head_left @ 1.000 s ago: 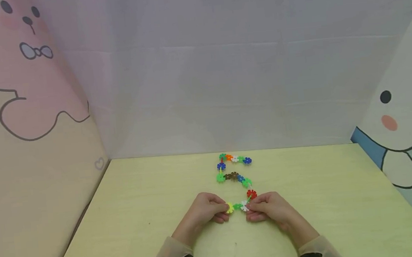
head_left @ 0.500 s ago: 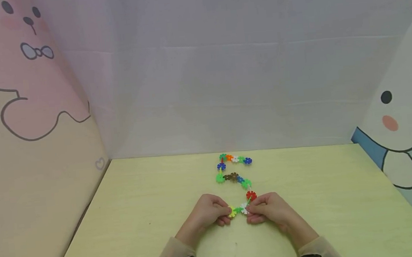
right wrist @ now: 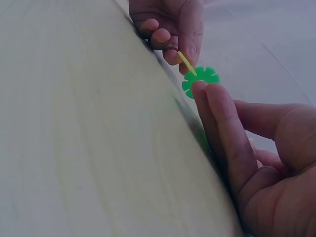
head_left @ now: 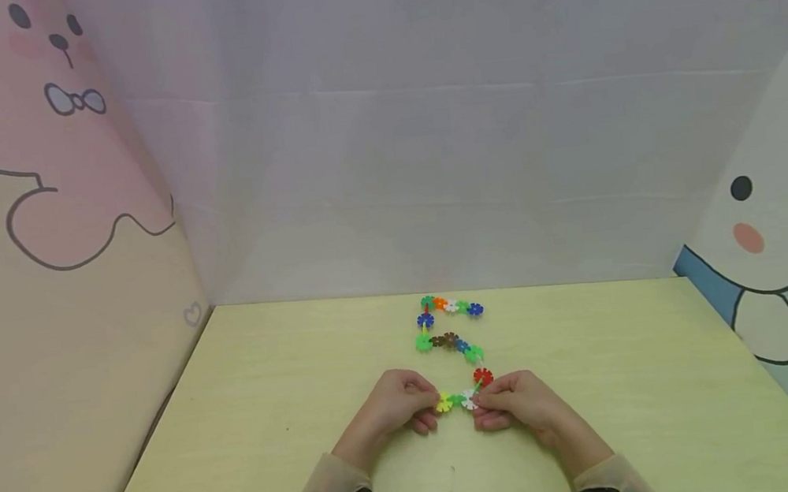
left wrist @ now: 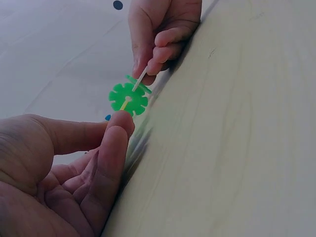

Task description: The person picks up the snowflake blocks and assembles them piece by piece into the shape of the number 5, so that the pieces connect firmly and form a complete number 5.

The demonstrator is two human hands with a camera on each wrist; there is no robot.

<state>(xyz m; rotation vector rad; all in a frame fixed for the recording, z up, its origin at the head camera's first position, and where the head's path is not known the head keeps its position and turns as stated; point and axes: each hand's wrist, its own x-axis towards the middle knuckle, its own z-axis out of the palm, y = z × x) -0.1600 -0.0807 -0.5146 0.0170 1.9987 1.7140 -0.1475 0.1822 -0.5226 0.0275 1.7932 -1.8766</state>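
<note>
My left hand (head_left: 398, 402) pinches a yellow flower-shaped plastic disc (head_left: 443, 403) between thumb and fingers. Opposite it, my right hand (head_left: 515, 398) pinches a white notched disc (head_left: 469, 399). A green disc (left wrist: 128, 98) joins the two, its slots taking the yellow and white edges. From the white piece the linked chain runs on through a thin green disc to a red disc (head_left: 483, 378), then away in a bent line like a 5. Brown discs (head_left: 450, 339) lie along its middle, and a dark blue disc (head_left: 475, 309) ends it at the far right.
The chain lies on a pale wooden table (head_left: 292, 367). A whitish curtain (head_left: 386, 160) hangs behind the table's back edge. Side panels with a pink bear drawing (head_left: 71, 150) and a white cartoon figure (head_left: 767, 202) flank it.
Both hands keep their pinch on the chain's near end. The yellow and green discs have shifted slightly toward me and to the right; the rest of the chain looks nearly the same.
</note>
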